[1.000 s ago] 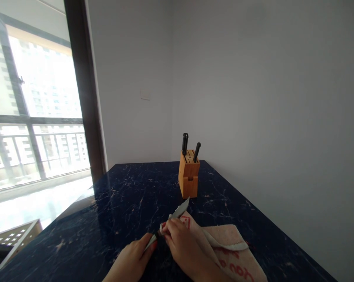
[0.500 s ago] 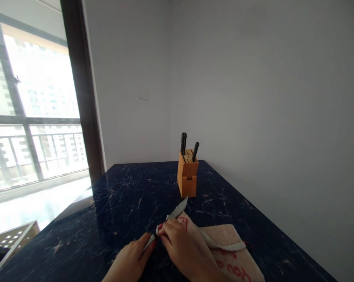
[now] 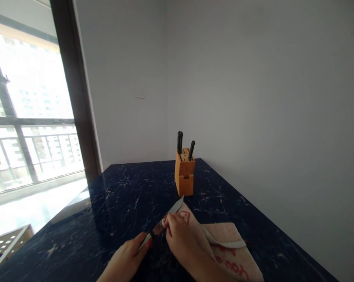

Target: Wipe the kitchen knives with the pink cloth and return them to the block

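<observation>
A kitchen knife [image 3: 175, 206] points up and away from me, its tip just short of the knife block's base. My left hand [image 3: 129, 252] is wrapped round its handle. Pinched over the middle of the blade is my right hand [image 3: 179, 236], with a corner of a pale pink towel between its fingers and the steel. The rest of the towel [image 3: 224, 231], marked with red lettering, spreads over the tabletop to the right, partly hidden under my right forearm.
Beyond the blade tip stands a wooden knife block [image 3: 185, 178] holding several black-handled knives [image 3: 191, 150]. The dark blue marbled table [image 3: 129, 192] runs along a grey wall at right. A basket with a perforated side [image 3: 8, 244] sits low at left, near the window.
My right hand, with the towel corner, has slid along the blade away from the handle, baring the lower blade. My left hand keeps its grip. The view has turned slightly right.
</observation>
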